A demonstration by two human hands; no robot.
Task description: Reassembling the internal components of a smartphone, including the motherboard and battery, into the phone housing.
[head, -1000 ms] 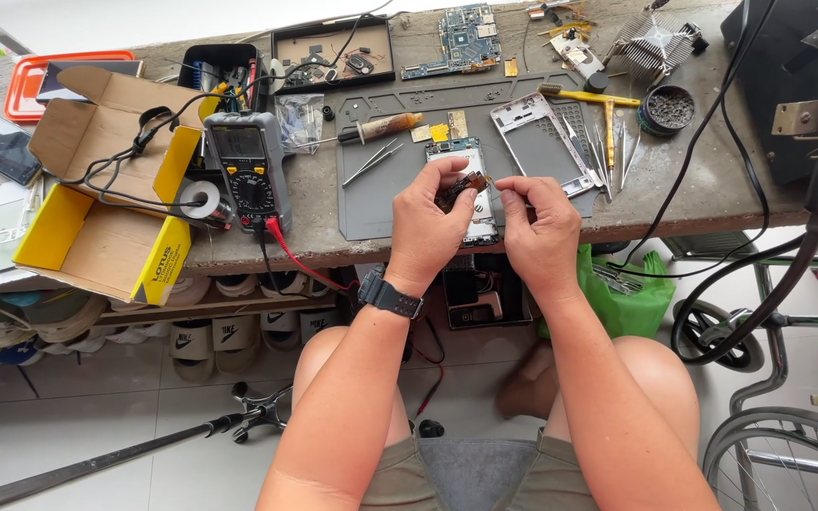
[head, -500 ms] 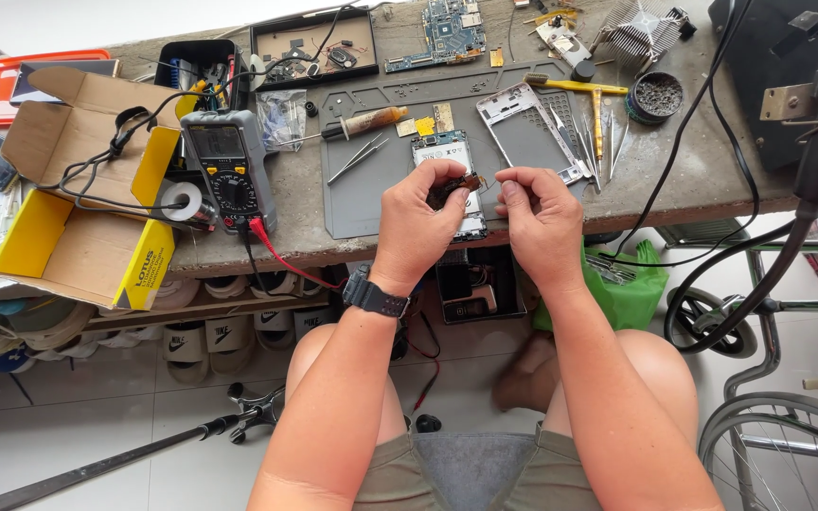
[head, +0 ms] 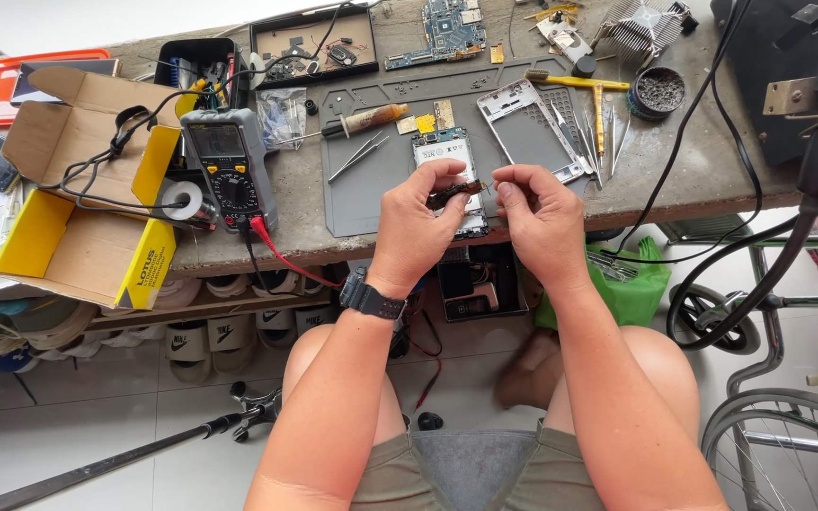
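The thing you hold is a small dark part, a thin brownish-black strip with a glint of copper along it, too small for its details to be made out; it sits in the air between your two hands, just above the opened phone that lies face down on the grey work mat. The phone shows a pale inner frame and a blue-green board at its top end, and your hands cover its lower half. The mat's near edge runs close to the front edge of the counter, and your hands hang right over that edge, so there is little surface under them. To the left of the phone lie a pair of tweezers and a soldering iron, with a bare patch of mat around them; to the right a silver phone frame lies just beside the phone, with more thin tools past it. Further left a grey and yellow multimeter stands beside a yellow cardboard box, its red lead dropping over the counter's edge. Your left hand is curled narrow, thumb and forefinger pinched on the left end of the part. Your right hand is curled too, its fingertips drawn together at the part's right end, though you cannot tell whether they grip it or only touch it.
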